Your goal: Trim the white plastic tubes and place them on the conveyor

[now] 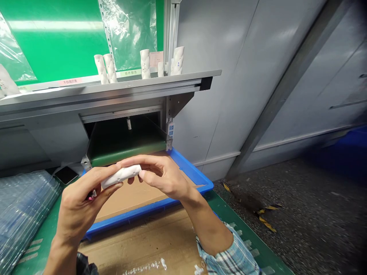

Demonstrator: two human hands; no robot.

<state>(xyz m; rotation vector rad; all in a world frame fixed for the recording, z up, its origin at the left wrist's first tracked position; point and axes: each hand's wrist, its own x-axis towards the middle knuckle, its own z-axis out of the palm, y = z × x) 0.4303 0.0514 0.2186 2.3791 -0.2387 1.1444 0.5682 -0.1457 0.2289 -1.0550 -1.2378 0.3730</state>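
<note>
Pinching a white rounded tube-shaped piece (120, 176) narrowly between my left hand (77, 206) and right hand (163, 179); blue plastic tray rim (149, 210) lies below my fingers, open room up to the grey metal shelf edge (114, 89). Small pink item (91, 194) at my left fingers, half hidden, hard to make out.

The left hand (76, 208) hides most of a small pink thing (92, 195), too small to tell what it is. The right hand (163, 177) covers one end of a white piece (120, 176). Below it, a plaid sleeve (229, 252) runs off the bottom edge.
</note>
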